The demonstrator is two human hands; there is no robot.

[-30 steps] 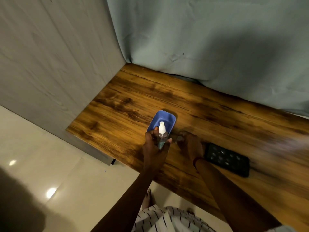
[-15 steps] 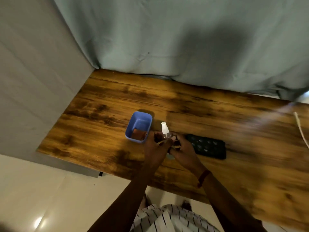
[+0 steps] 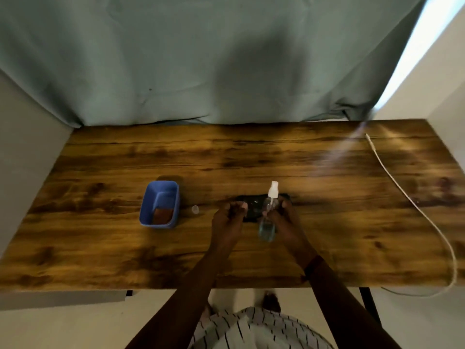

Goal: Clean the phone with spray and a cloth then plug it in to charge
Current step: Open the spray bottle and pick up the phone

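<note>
1. Well off to the left of my left hand [image 3: 226,222] stands the blue tub [image 3: 151,197], with the brown cloth [image 3: 163,215] lying in its near end. A second ago I was holding the bottle over that tub; now the tub stands alone and the cloth is untouched.
2. Just left of my left fingertips [image 3: 236,205], the small clear cap [image 3: 195,209] sits on the table [image 3: 251,159]. It has only just come off, so I judge the nozzle is free to spray.
3. My left hand has let go of the bottle. Its fingers are loosely curled with nothing in them that I can see, hovering at the phone's left end.
4. The phone [image 3: 253,210] lies flat on the table right beyond both hands, partly hidden by them.
5. My right hand [image 3: 286,222] has taken over the spray bottle [image 3: 266,226] and wraps its clear body, white nozzle up, right over the phone. To my mind, spraying comes next, then fetching the cloth.
6. Far to the right of my right hand the white charging cable [image 3: 415,204] trails across the table and over its front edge, not yet needed.
</note>
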